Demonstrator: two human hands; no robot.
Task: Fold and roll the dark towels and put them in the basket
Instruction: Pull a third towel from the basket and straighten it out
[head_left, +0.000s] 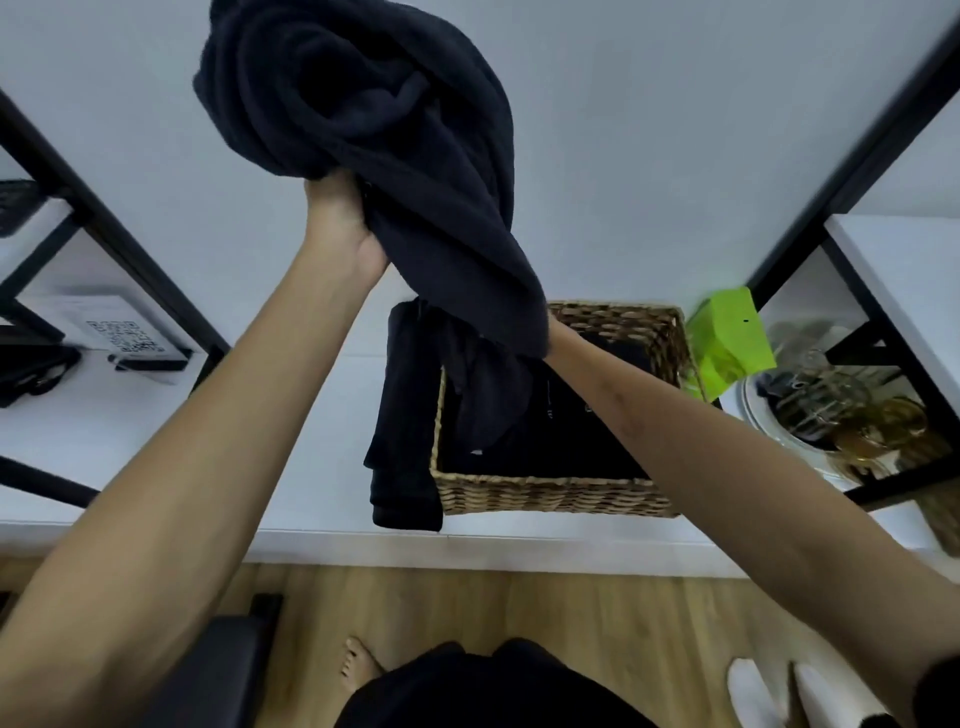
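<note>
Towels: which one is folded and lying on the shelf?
The towel left of the basket: flat and folded. The other towel is bunched, held up in both hands.

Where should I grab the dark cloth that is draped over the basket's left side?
Probably pinch the folded cloth at its top, where it bends over the basket rim, coming from above on the left. The table is bare there, and both ends hang down, so it should lift off evenly.

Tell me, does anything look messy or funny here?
Yes. One dark towel hangs over the basket rim, half outside. The towel held up by the left hand is bunched, not rolled.
</note>
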